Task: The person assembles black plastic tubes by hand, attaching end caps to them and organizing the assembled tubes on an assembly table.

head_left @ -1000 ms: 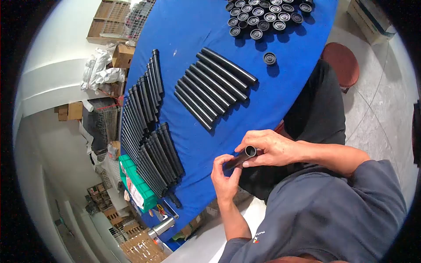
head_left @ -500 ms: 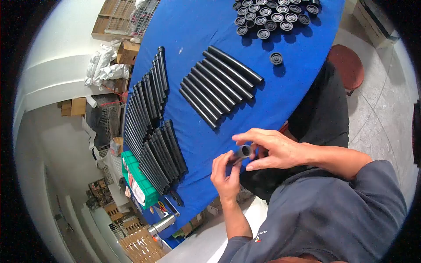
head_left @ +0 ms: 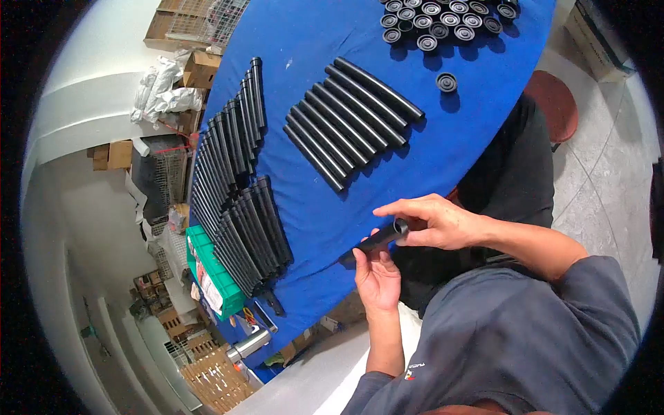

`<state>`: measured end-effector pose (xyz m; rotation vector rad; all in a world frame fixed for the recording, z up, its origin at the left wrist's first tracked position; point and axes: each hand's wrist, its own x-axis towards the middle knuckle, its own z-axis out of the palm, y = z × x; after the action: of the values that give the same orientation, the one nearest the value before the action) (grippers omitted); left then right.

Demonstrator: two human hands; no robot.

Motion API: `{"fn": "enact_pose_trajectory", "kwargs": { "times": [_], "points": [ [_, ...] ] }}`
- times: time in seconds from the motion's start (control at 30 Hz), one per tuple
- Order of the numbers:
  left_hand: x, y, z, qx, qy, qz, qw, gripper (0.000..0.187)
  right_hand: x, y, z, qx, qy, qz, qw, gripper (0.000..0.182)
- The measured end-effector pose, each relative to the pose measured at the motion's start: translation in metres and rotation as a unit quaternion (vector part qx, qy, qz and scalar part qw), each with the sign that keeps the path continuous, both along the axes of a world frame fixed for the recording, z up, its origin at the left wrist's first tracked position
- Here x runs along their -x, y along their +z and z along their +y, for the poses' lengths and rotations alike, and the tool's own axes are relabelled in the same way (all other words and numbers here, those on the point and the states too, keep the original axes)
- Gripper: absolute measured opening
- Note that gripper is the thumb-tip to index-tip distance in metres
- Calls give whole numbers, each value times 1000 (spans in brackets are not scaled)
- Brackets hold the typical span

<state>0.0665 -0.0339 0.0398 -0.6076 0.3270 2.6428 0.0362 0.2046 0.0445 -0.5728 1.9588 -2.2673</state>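
A black tube point(head_left: 377, 239) is held over the near edge of the blue table point(head_left: 311, 228). My left hand point(head_left: 379, 277) supports its lower part with thumb and fingers. At the tube's upper end, my right hand point(head_left: 436, 221) has thumb and fingers around the rim; whether a small part sits there is hard to tell. Several black tubes point(head_left: 353, 121) lie side by side on the cloth beyond my hands. One round black cap point(head_left: 447, 82) lies apart from a cluster of caps point(head_left: 439, 29) at the far side.
More black tubes point(head_left: 252, 232) lie in rows on the left. Beside them are a green basket point(head_left: 232, 299), scissors point(head_left: 249, 317) and a metal cylinder point(head_left: 249, 344). A red stool point(head_left: 553, 104) stands on the floor at the right.
The tube has turned from pointing toward the camera to lying more sideways. My left hand has moved slightly right and down, and my right hand has closed in on the tube's end.
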Motion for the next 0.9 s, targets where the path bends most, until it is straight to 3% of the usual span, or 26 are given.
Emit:
{"fn": "enact_pose_trajectory", "kwargs": {
  "times": [0.07,0.1,0.33,0.4,0.5,0.6,0.67,0.7,0.77,0.87,0.9],
  "points": [
    [-3,2,6,-1,10,9,1000,40,2,4,3,-1,41,-56,998,58],
    [-4,3,8,0,15,14,1000,44,2,1,0,-8,3,6,1000,50],
    [-11,4,16,45,9,28,999,45,-2,2,-8,-29,-37,-14,999,33],
    [-4,4,15,57,13,60,997,48,-4,8,-6,-52,-58,3,997,38],
    [2,5,12,183,21,85,979,53,-9,4,-2,-203,-64,113,971,45],
    [14,15,6,236,10,139,962,57,-13,8,0,-291,35,138,946,58],
    [22,23,2,242,-21,187,952,62,-17,12,-3,-283,61,148,946,66],
    [23,34,7,328,-41,212,920,70,-17,12,-2,-276,49,128,951,65],
    [24,49,8,533,-119,277,791,62,-14,12,1,-201,16,55,978,64],
    [22,43,5,730,-178,342,564,39,-3,17,17,-19,34,-101,994,71],
    [26,44,6,760,-187,407,470,34,-1,22,21,-39,32,-94,994,70]
  ]
}}
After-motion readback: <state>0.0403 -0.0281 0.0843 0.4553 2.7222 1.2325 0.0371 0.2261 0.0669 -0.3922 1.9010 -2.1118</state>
